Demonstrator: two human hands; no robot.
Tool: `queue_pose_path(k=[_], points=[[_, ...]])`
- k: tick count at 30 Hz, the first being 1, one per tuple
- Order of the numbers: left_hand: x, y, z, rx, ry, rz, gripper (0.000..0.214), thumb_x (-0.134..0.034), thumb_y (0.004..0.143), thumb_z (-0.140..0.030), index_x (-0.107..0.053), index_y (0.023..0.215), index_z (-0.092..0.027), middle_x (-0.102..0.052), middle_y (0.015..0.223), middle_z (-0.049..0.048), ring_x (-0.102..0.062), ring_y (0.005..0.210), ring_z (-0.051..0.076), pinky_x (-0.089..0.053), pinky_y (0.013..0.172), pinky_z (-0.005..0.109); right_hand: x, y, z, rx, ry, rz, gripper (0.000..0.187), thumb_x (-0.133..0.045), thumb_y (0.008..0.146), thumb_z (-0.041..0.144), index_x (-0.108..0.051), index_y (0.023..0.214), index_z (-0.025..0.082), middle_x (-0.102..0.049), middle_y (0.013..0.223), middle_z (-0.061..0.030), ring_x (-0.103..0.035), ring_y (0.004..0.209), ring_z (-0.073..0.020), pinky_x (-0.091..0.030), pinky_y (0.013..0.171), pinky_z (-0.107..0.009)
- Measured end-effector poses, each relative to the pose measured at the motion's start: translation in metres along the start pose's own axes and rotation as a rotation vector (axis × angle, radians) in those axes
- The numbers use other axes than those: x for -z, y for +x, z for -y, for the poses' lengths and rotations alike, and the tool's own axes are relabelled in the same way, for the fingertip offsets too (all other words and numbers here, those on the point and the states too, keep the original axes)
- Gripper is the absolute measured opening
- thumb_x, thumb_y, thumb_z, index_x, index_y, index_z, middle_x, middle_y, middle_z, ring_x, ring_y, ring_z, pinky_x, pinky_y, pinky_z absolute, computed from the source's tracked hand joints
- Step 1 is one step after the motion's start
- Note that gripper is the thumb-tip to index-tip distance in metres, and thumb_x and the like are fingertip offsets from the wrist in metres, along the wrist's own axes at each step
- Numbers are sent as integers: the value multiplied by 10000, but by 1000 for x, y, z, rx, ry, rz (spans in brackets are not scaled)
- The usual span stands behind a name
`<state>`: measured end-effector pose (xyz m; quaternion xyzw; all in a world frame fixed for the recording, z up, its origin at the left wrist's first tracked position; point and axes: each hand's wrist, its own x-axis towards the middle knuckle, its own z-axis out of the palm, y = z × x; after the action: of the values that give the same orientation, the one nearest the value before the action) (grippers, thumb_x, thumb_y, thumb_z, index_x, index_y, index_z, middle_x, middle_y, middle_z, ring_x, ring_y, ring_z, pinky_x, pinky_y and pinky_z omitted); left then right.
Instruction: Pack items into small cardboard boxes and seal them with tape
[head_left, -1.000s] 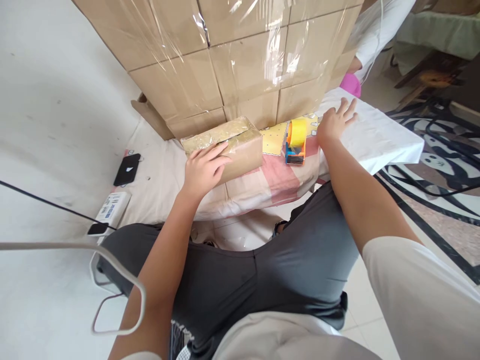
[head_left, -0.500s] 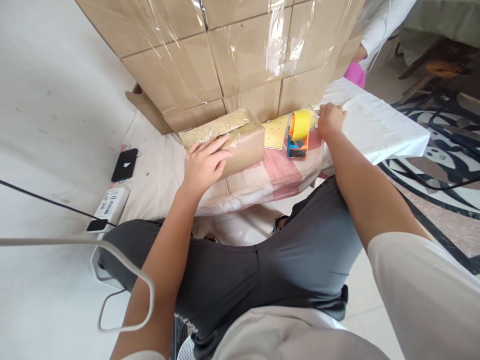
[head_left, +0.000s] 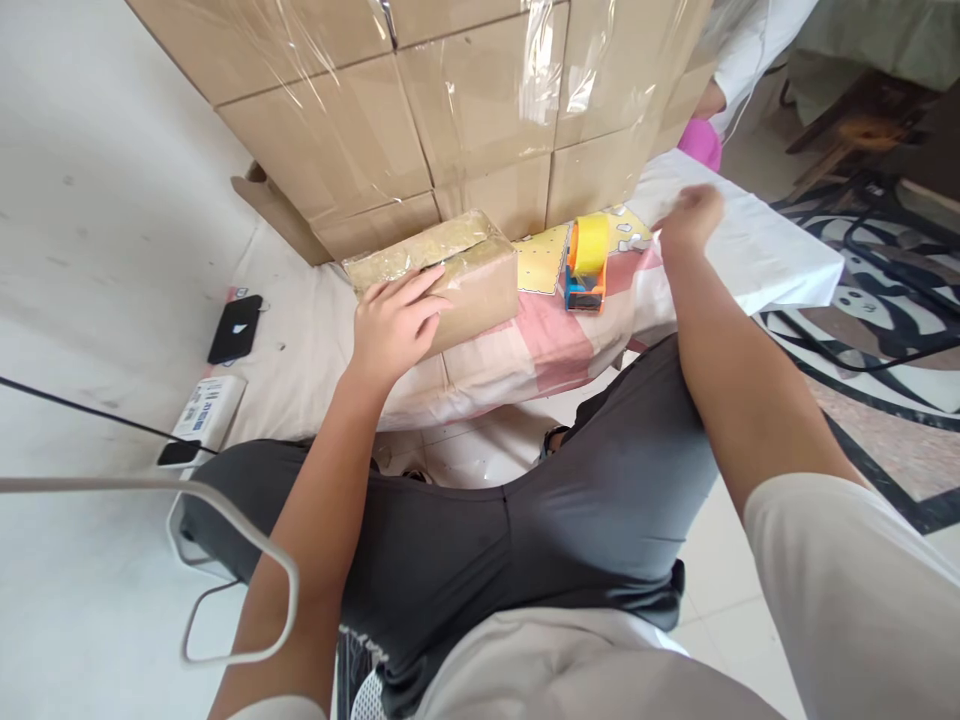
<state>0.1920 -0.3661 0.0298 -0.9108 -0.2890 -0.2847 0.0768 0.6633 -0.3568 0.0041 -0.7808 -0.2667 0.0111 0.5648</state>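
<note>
My left hand lies on the near left part of a small cardboard box, fingers spread over its top edge. Clear tape covers the box top, and a dark gap runs between its flaps. Over the right part of the cloth-covered bench, my right hand is closed with curled fingers. A small whitish bit shows at its fingertips, too little to name. Between the hands stands an orange and blue tape dispenser with a yellow tape roll. Behind it lies a yellow patterned sheet.
Stacked cartons in clear film rise behind the box. A black phone and a white power strip are at the left by the wall. A pale cable crosses the lower left. Another person's leg shows at the back right.
My right hand has moved right and slightly up, away from the tape dispenser. My left hand stays on the box. The whole view has shifted slightly.
</note>
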Motion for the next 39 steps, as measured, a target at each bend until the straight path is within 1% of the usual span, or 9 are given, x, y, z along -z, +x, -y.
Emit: queue_pose_path(k=[2, 4, 8, 10, 16, 21, 26, 33, 39], points=[[2, -3, 2, -67, -31, -23, 287, -518, 922, -155, -757, 962, -308, -679, 1391, -27, -619, 1322, 268, -483, 1023, 462, 14, -11, 17, 306, 0, -194, 323, -333, 1029, 24, -620, 1163, 82, -628, 1203, -213, -635, 948, -146, -489, 669, -265], [4, -6, 3, -136, -83, -43, 224, -550, 884, -168, -735, 879, -293, -729, 1305, -33, -643, 1291, 257, -504, 1010, 449, 20, -35, 36, 618, 8, -199, 294, -343, 1055, 91, -615, 1150, 147, -619, 1167, -179, -620, 1008, -170, -525, 689, -257], [9, -10, 1, -163, -127, -63, 144, -569, 827, -196, -631, 712, -258, -766, 1216, -37, -696, 1202, 242, -521, 1031, 466, 3, -109, 62, 984, -13, 239, 324, -335, 1050, 133, -566, 1267, 198, -641, 1183, -115, -668, 836, -152, -569, 829, -315], [12, -9, -3, -134, -116, -68, 159, -569, 833, -223, -585, 678, -249, -750, 1251, -44, -690, 1205, 244, -478, 1096, 510, -8, -138, 70, 1052, -3, 404, 334, -344, 1040, 156, -563, 1282, 227, -647, 1220, -93, -686, 1005, -192, -573, 911, -358], [27, 8, -57, 88, -247, -289, 155, -538, 970, -382, -638, 905, -282, -746, 1119, -1, -666, 1188, 246, -479, 1085, 511, 19, -186, 103, 900, 428, 461, 244, -438, 1060, 383, -565, 1265, 345, -625, 1349, -50, -674, 1169, -233, -593, 945, -352], [33, 18, -95, 284, -457, -159, 271, -515, 1012, -523, -641, 1034, -284, -725, 980, 12, -702, 1014, 212, -573, 890, 372, 43, -239, 120, 1067, 601, 611, 261, -409, 1061, 322, -534, 1290, 324, -646, 1292, -20, -639, 1244, -209, -550, 1070, -418], [33, 16, -91, 252, -449, -245, 240, -596, 989, -470, -689, 895, -270, -728, 855, -21, -689, 829, 164, -576, 807, 324, 44, -250, 115, 942, 545, 697, 306, -445, 1052, 432, -586, 1291, 303, -670, 1278, -48, -674, 1151, -220, -590, 974, -407], [30, 18, -91, 300, -493, -258, 230, -608, 988, -456, -724, 937, -265, -734, 822, -20, -671, 757, 146, -544, 716, 302, 47, -239, 111, 845, 498, 799, 268, -574, 998, 503, -701, 1057, 275, -732, 863, 3, -704, 805, -166, -591, 756, -302], [32, 18, -38, 385, -92, -264, 253, -690, 932, -423, -686, 1157, -309, -678, 1260, 38, -571, 1269, 298, -400, 1148, 536, 39, -176, 91, 497, 270, 433, 244, -594, 988, 465, -709, 1023, 253, -737, 1073, -57, -695, 1096, -257, -593, 914, -395]])
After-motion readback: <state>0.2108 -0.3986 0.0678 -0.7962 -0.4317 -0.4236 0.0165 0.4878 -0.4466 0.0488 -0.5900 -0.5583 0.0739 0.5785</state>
